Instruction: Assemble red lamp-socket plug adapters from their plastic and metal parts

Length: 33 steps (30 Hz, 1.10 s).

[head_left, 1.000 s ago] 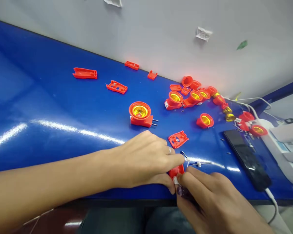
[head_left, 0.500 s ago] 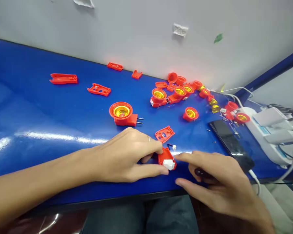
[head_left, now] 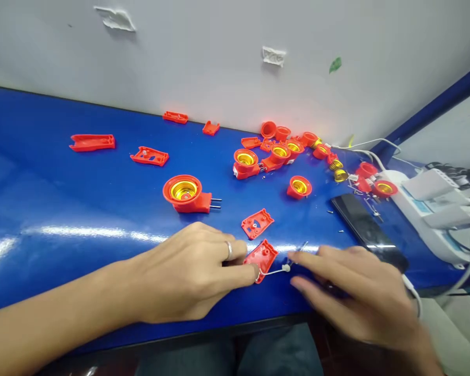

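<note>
My left hand [head_left: 211, 271] is closed at the left edge of a red plastic housing half [head_left: 263, 255], thumb and fingers pressed on it. The white rocker switch is out of sight. A thin white wire [head_left: 273, 272] runs right from under the thumb to a small white piece [head_left: 285, 267] beside a thin metal pin. My right hand [head_left: 360, 292], blurred, has its index fingertip at that pin and its thumb a little apart. Something dark is tucked under its curled fingers, mostly hidden. Just above lies a red cover plate [head_left: 257, 223].
A red lamp socket with plug pins [head_left: 184, 193] lies behind my left hand. More sockets [head_left: 246, 161] and red shells cluster at the back right. A black phone [head_left: 364, 227] and a white power strip [head_left: 434, 224] lie right. Red pieces [head_left: 92, 142] are at left.
The white switch has gone from view on the housing. The wire, with its white piece and pin, now stretches rightward at my right fingertip. My left thumb has shifted left, and the view has tilted slightly.
</note>
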Tool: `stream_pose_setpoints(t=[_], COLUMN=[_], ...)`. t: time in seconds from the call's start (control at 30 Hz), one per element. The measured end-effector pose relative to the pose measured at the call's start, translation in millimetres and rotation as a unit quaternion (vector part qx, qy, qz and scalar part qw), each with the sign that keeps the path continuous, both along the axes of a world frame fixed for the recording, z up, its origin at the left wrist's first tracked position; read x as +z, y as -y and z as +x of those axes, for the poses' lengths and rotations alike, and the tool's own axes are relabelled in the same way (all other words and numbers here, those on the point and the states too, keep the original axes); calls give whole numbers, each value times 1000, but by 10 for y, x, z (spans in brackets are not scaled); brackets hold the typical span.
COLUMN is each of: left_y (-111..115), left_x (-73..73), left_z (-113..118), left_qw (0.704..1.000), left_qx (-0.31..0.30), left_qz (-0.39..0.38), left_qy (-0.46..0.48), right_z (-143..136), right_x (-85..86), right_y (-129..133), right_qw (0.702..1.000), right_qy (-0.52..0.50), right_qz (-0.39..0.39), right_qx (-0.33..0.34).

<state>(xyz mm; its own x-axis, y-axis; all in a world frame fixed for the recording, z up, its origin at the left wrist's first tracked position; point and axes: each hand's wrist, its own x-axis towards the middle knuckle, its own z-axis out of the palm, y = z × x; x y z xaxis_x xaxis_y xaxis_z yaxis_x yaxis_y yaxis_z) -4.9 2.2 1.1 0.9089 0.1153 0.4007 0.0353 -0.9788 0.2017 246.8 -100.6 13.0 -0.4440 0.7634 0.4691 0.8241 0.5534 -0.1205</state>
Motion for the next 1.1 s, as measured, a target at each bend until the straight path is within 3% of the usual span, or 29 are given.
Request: stream_pose_setpoints(t=[0.1, 0.23, 0.33, 0.53, 0.77, 0.9, 1.0, 1.1], left_y=[29, 100, 142, 139, -27, -104, -122, -124], left_x=[9, -20, -47, -5, 117, 173, 188, 189], left_z=[13, 68, 113, 82, -63, -107, -106, -80], left_qw=[1000, 993, 989, 992, 982, 974, 978, 984], left_qx=[20, 107, 136, 123, 32, 28, 33, 41], left_qz=[-5, 44, 60, 10, 154, 185, 162, 134], left_qy=[15, 32, 3, 2, -101, -131, -129, -110], right_z=[126, 123, 113, 145, 230, 297, 256, 201], right_x=[104, 113, 64, 11, 94, 98, 77, 38], right_y=[-36, -108, -170, -203, -183, -236, -248, -220], right_qw=[1000, 990, 978, 990, 990, 987, 979, 979], right_qy=[-2, 54, 81, 42, -3, 52, 100, 132], right_qz=[-5, -120, -188, -128, -137, -143, -167, -143], right_qx=[-26, 42, 50, 45, 37, 41, 66, 66])
